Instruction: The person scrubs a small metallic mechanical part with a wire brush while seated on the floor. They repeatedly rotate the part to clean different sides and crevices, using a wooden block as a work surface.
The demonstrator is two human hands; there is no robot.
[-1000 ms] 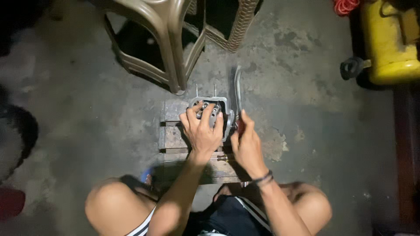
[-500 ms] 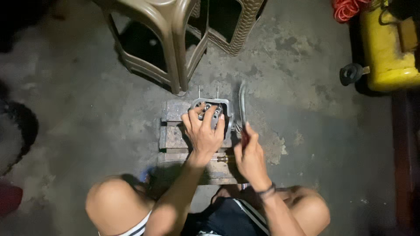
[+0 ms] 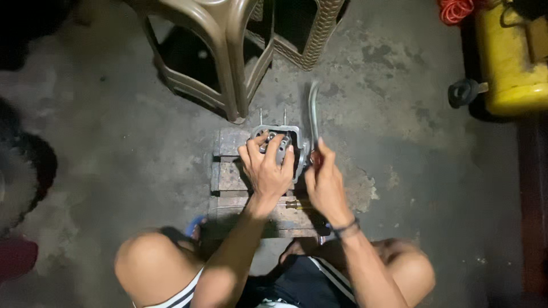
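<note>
Down near the knees, one yellow-handled screwdriver (image 3: 294, 203) lying crosswise on a low wooden pallet (image 3: 228, 177) set on the concrete floor (image 3: 114, 148). Just beyond, left hand (image 3: 266, 170) spread with fingers clamped over one grey metal engine part (image 3: 276, 142), boxy and holed, two thin studs pointing away toward the stools; right hand (image 3: 324, 179) closed around one curved metal bar (image 3: 313, 114), long axis running away from the body. Farther off, two brown plastic stools (image 3: 228, 51) and one yellow tank (image 3: 505, 57).

Stained concrete floor (image 3: 399, 85), brown plastic stools (image 3: 228, 51), perhaps dim light
</note>
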